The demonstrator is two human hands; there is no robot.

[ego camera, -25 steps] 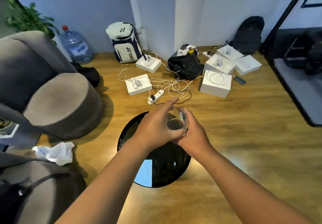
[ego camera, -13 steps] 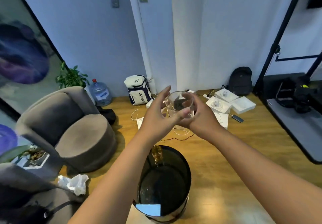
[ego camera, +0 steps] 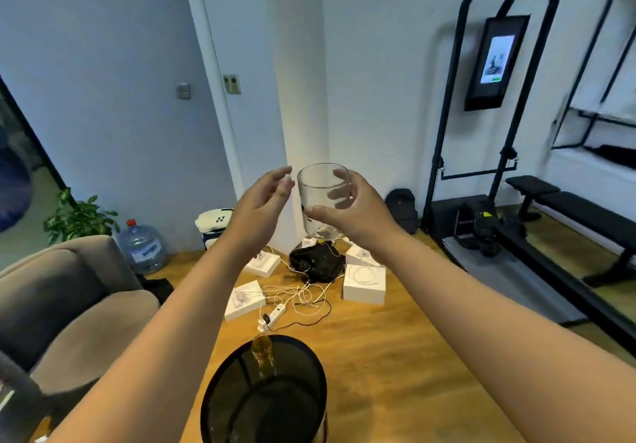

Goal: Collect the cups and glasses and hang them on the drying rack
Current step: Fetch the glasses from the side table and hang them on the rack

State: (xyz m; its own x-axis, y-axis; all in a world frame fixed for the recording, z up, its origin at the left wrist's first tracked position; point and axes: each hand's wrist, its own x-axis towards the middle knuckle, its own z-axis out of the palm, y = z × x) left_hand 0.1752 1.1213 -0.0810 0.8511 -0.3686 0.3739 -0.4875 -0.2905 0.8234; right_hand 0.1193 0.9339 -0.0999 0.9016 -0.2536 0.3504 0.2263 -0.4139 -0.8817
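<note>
Now, right hand [ego camera: 358, 215]: wrapped around clear glass [ego camera: 321, 198], fingers curled behind it, thumb across its front.
Left hand [ego camera: 256, 205]: just beside the glass, fingers relaxed, holding nothing.
Glass: upright, raised at centre of frame.
Round black table [ego camera: 265, 404]: bottom centre, carrying amber glass [ego camera: 262, 356] near its far edge.
Floor behind: white boxes [ego camera: 364, 284], tangled cables [ego camera: 303, 298].

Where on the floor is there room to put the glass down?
Bare wood floor lies between the round black table and the grey mat. Near the wall, white boxes and cables crowd it.
</note>
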